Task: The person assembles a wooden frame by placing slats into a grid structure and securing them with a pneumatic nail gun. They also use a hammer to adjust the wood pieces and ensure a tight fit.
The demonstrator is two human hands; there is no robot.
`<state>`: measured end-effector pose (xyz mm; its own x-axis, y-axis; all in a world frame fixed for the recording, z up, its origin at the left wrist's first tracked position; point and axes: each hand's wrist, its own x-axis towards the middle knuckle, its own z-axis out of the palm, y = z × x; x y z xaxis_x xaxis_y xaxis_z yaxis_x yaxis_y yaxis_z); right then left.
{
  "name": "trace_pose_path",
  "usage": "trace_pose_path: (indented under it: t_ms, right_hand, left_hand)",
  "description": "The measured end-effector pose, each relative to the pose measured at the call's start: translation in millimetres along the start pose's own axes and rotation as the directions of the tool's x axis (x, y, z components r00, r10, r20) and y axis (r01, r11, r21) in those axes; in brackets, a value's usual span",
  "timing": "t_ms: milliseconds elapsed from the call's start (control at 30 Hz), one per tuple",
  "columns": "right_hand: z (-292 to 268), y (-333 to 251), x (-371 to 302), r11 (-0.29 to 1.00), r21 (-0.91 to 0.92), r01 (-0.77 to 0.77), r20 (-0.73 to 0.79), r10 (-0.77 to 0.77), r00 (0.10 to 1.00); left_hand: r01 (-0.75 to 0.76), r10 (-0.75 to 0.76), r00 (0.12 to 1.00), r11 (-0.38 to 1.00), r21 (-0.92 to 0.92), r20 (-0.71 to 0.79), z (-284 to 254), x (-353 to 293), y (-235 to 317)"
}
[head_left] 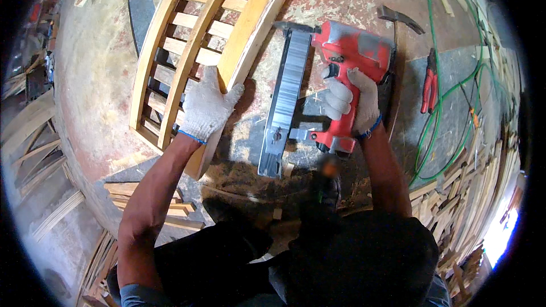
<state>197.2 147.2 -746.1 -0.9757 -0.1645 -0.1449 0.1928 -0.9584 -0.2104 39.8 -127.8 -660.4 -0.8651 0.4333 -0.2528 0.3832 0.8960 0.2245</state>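
Worn on the head, the one wide camera looks steeply down over the near lap [199, 261], close above both hands [207, 107], toward the far floor [94, 74].

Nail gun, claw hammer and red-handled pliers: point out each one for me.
Nail gun [351, 51], head view: on its red upper body.
Claw hammer [400, 42], head view: on the handle, just below the head.
Red-handled pliers [430, 74], head view: on the upper part of the handles.

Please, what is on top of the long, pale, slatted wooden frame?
On the pale slatted wooden frame rests the left hand in a whitish knitted glove; the wood covered beneath it cannot be seen.
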Motion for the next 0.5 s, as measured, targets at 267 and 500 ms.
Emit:
trace_pose_path:
  t_ms: [267,500]
  right_hand:
    - [21,39,-17,0.976,0.042,-0.214,-0.2,0.218,0.955]
    - [28,54,-23,0.954,-0.004,-0.3,-0.257,0.289,0.922]
  left_hand:
    - [-0.039,0.036,0.998,0.997,-0.066,-0.052,0,-31,-9]
    - [0.006,-0.007,0.996,1.0,0.013,0.086,1,-94,-54]
